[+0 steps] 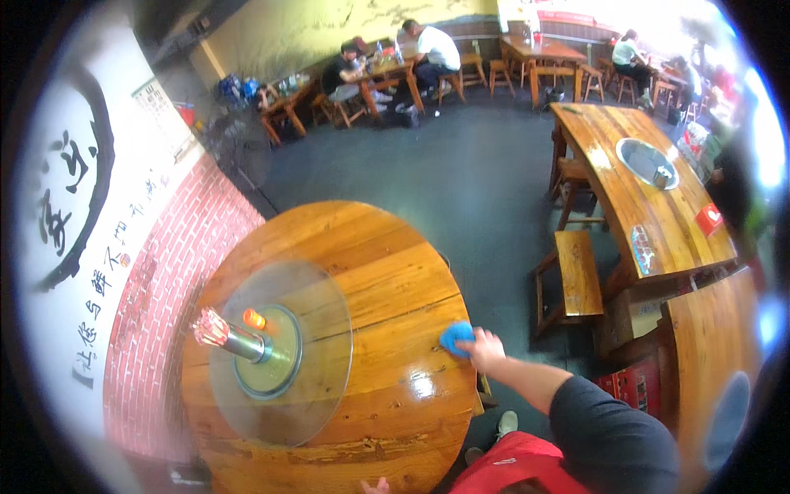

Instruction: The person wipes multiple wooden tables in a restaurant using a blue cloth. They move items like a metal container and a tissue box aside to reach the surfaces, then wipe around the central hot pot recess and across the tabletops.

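My right hand [484,351] grips a blue cloth [458,338] and presses it against the right edge of a round wooden table [395,278]. Only the fingertips of my left hand [376,486] show, at the bottom of the picture; they are apart at the near part of the table, with nothing seen in them. A clear glass turntable [324,370] sits on the tabletop. At its middle stand a metal holder [247,343] full of chopsticks [211,327] and a small orange-capped container [253,318]. The wood near the cloth has a bright glare.
To the right stands a rectangular wooden table [642,210] with an inset round pot [648,163] and a wooden stool [578,272] beside it. Another wooden table [703,333] lies nearer. A brick-patterned wall [166,296] borders the left. Seated people [438,52] occupy tables at the back.
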Demonstrator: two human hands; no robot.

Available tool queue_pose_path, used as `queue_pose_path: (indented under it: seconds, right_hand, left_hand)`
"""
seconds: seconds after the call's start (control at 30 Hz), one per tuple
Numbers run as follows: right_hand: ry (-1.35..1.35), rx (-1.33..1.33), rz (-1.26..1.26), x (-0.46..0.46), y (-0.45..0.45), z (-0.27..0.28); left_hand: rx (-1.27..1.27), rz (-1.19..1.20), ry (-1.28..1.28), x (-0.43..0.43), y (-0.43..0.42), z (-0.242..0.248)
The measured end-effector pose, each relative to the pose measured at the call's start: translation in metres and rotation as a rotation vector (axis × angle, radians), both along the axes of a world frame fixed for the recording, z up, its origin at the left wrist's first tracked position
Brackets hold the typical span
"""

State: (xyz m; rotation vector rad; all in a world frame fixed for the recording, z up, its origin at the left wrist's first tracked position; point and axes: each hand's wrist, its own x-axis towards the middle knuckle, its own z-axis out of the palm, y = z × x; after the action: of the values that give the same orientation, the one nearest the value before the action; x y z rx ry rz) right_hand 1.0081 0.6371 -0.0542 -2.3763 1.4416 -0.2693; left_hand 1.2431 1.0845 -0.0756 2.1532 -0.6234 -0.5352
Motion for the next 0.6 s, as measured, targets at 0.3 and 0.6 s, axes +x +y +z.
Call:
queue_pose_path:
  seconds: [0.3,0.6]
  right_hand:
    - [0.479,0.384,0.291,-0.143,0.118,0.003]
    - [0.577,0.766,-0.38,-0.405,0.104,-0.071]
  left_hand:
    - [-0.249,-0.303,0.396,-0.006,-0.068,-0.038]
    - [0.038,-0.627,0.505,-0.09,-0.177,-0.057]
